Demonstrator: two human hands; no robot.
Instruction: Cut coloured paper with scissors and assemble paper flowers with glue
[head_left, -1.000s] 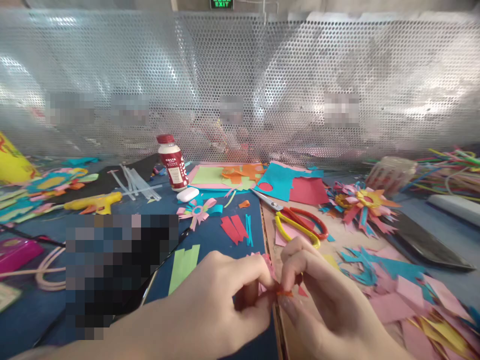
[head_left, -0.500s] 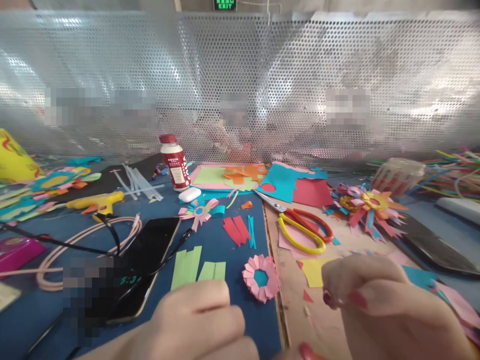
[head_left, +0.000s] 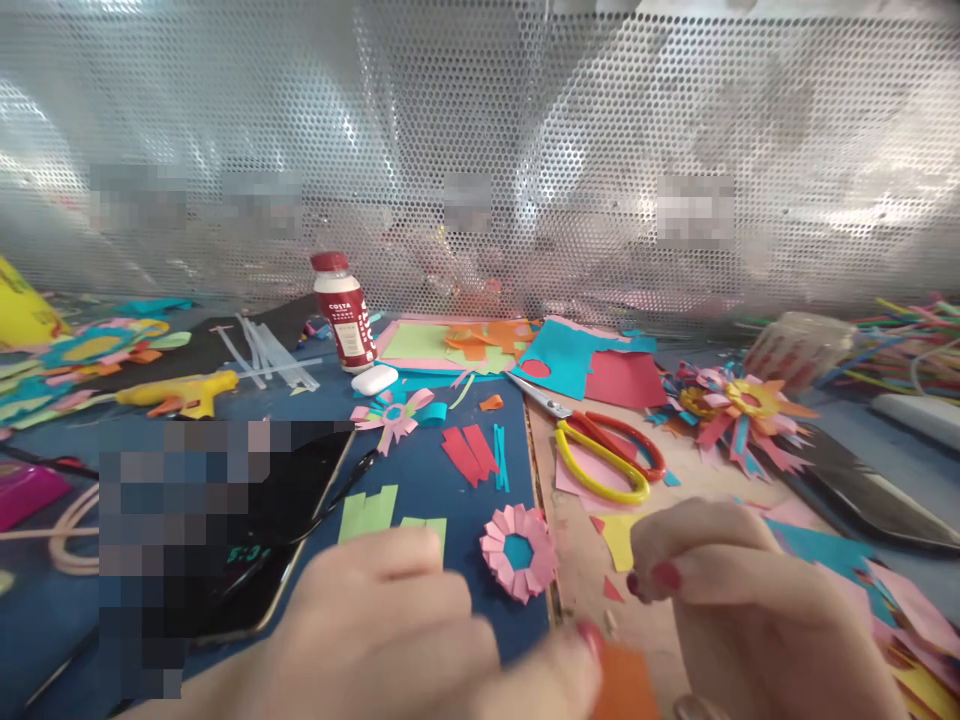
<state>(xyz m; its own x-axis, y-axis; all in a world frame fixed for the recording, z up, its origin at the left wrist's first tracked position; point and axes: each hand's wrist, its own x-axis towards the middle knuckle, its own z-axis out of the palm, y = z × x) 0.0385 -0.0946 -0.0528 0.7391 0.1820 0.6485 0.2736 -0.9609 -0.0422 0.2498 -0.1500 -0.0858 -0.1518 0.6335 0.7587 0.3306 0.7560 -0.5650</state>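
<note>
My left hand is closed at the bottom middle, its thumb against a piece of orange paper that runs off the lower edge. The fingertips under that paper are hidden. To the right, my right hand is curled with thumb and index finger pinched together; whatever is between them does not show. Just beyond my hands lies a pink folded-paper ring with a blue centre. Light green paper strips are partly covered by my left hand. A scrap of yellow paper sits beside my right fingers.
Scissors with red and yellow handles lie ahead. Around them are red strips, blue paper and paper flowers. A phone, glue gun and bottle stand left. Perforated metal rises behind.
My left hand has risen slightly, bringing its thumb and more of the orange paper into view. My right hand has shifted a little left. The view has tilted slightly downward.
</note>
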